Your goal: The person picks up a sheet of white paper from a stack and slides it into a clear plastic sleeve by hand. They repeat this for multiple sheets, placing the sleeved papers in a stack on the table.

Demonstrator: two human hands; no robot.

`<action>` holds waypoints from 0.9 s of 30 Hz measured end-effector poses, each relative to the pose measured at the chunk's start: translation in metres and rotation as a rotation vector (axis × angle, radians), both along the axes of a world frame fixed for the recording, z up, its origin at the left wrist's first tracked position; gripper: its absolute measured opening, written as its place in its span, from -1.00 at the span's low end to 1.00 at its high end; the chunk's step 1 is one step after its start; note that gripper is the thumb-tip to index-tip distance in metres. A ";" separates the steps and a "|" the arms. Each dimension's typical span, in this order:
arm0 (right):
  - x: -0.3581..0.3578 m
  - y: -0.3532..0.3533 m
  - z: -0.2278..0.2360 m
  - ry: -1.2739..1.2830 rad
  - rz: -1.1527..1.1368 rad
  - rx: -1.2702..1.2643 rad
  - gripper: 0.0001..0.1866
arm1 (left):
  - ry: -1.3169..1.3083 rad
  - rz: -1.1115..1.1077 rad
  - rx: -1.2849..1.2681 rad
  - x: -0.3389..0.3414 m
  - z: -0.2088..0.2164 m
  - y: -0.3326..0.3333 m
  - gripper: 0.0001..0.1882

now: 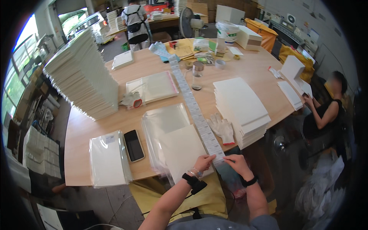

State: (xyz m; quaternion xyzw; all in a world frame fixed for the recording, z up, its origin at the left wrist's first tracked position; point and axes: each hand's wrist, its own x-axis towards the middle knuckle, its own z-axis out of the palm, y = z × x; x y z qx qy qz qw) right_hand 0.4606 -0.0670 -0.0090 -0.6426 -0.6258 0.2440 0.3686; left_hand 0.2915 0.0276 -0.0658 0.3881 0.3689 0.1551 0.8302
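A long strip of printed white labels (197, 115) runs down the table toward me. At its near end my left hand (204, 163) is closed on the strip's left edge, fingers pinched together. My right hand (238, 164) pinches the right edge of the same end. Under my left wrist lies a white sheet or board (182, 147), on top of a pile of clear plastic sleeves (165, 115). A white work glove (221, 129) with a red cuff rests just right of the strip, against a stack of white boards (243, 103).
A phone (134, 145) and wrapped white sheets (109, 161) lie at the left. One tall stack of white boards (82, 73) stands behind them. A glass jar (197, 76) stands beside the strip. At the right a person (326, 111) sits handling white pieces; another person (135, 23) stands far off.
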 end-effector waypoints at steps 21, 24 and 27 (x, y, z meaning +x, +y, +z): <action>-0.060 0.205 -0.063 0.307 -0.051 -0.035 -0.85 | 0.273 0.619 0.440 -0.182 -0.055 -0.080 -0.66; -0.068 0.205 -0.070 0.124 0.003 -0.016 -0.75 | 0.192 0.580 0.081 -0.175 -0.047 -0.079 -0.67; -0.079 0.200 -0.063 -0.254 -0.040 0.156 -0.63 | 0.086 0.515 -0.052 -0.165 -0.057 -0.077 -0.68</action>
